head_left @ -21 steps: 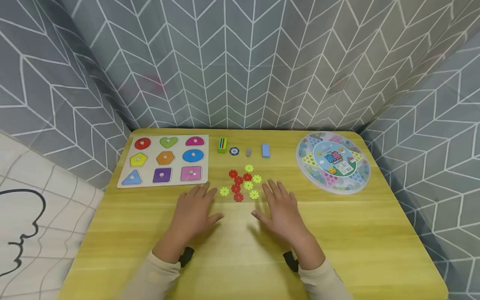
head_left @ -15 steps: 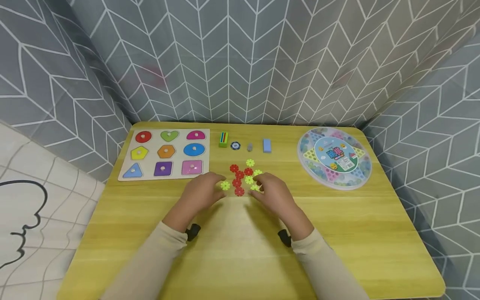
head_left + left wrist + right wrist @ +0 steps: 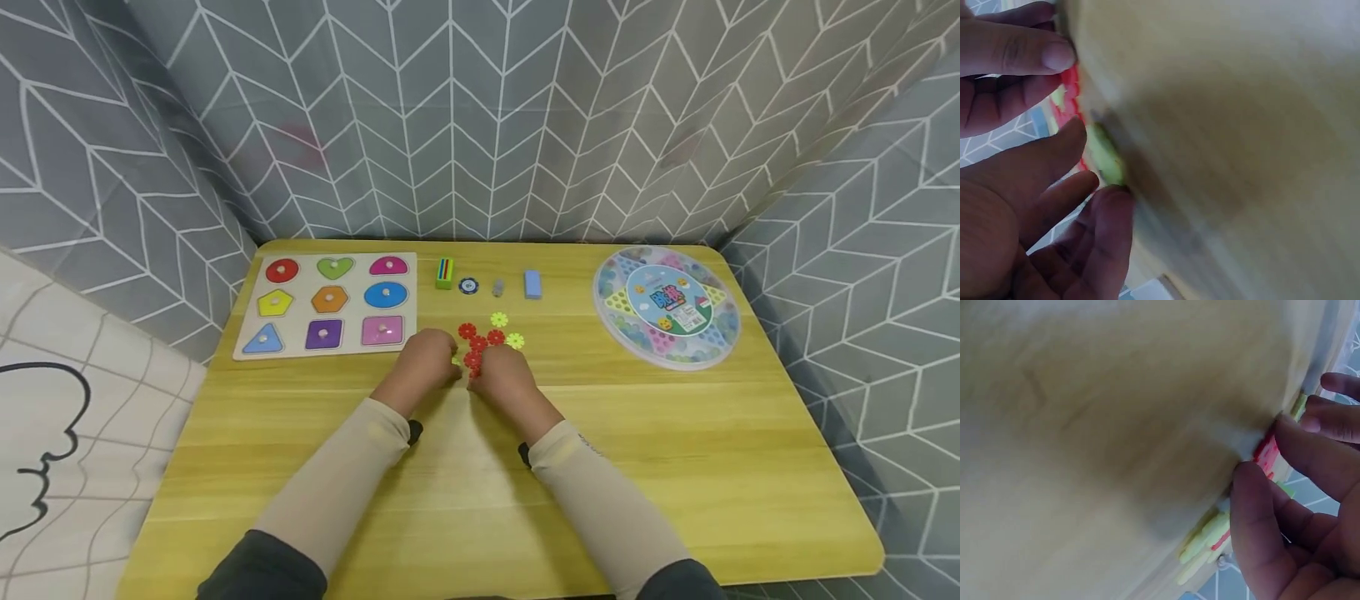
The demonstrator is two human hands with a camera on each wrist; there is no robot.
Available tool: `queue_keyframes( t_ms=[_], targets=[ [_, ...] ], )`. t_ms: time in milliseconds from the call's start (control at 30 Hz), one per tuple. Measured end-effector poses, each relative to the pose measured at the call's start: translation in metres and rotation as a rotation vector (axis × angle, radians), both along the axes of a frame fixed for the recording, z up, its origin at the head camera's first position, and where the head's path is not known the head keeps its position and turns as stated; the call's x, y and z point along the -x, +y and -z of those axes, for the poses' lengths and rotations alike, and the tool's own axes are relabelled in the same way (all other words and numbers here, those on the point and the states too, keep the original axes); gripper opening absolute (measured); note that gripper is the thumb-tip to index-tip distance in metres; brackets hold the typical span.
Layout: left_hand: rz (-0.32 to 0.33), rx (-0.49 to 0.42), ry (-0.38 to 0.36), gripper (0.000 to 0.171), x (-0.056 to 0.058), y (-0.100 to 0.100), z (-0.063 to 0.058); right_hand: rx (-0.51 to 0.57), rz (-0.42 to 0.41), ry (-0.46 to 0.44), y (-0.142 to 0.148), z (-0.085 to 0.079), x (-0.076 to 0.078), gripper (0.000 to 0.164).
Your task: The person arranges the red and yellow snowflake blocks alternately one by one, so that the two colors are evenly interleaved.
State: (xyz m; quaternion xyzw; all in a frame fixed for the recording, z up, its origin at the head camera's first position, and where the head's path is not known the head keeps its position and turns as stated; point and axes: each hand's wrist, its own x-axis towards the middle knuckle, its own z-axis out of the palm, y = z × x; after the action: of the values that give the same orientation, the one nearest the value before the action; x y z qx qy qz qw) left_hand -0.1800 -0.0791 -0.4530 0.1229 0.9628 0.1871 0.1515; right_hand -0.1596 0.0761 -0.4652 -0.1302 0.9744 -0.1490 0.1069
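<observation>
Flower-shaped plastic discs, red and yellow-green, lie loosely grouped mid-table. My left hand (image 3: 426,362) is at the left side of the group; its thumb and forefinger pinch a yellow-green notched disc (image 3: 1107,156) by its edges on the wood. My right hand (image 3: 510,383) reaches in from the right, with thumb and forefinger at either side of a red notched disc (image 3: 1267,453) low on the table. Several red discs (image 3: 477,342) show above the hands, with yellow-green discs (image 3: 514,341) beside them. The right hand covers some discs in the head view.
A wooden shape puzzle (image 3: 408,312) lies at the back left. Behind the discs stand a green block with coloured stripes (image 3: 445,273), a round chip (image 3: 468,286), a small grey piece (image 3: 498,287) and a blue block (image 3: 532,284). A round game box (image 3: 667,307) is at right.
Both hands lay spread on the table, then curled and drew inward. The left closed on the yellow-green disc; the right moved left past the yellow-green ones to a red disc.
</observation>
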Motion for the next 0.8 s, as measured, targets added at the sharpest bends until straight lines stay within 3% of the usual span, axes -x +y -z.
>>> queue_keyframes(
  t_ms=[300,567,700,800],
  targets=[
    [-0.004,0.046,-0.034,0.024,0.001,-0.007,0.011,-0.056,0.001,-0.043,-0.004,0.002,0.0,0.026],
    [0.066,0.086,-0.135,0.022,-0.004,-0.017,0.01,-0.05,-0.04,-0.109,0.0,0.0,0.002,0.027],
    [0.038,-0.002,-0.17,0.024,-0.005,-0.023,0.013,-0.022,-0.061,-0.133,0.002,-0.002,0.002,0.026],
    [0.001,-0.178,-0.215,0.023,-0.009,-0.031,0.016,0.068,-0.048,-0.135,0.007,-0.004,-0.001,0.017]
  ],
)
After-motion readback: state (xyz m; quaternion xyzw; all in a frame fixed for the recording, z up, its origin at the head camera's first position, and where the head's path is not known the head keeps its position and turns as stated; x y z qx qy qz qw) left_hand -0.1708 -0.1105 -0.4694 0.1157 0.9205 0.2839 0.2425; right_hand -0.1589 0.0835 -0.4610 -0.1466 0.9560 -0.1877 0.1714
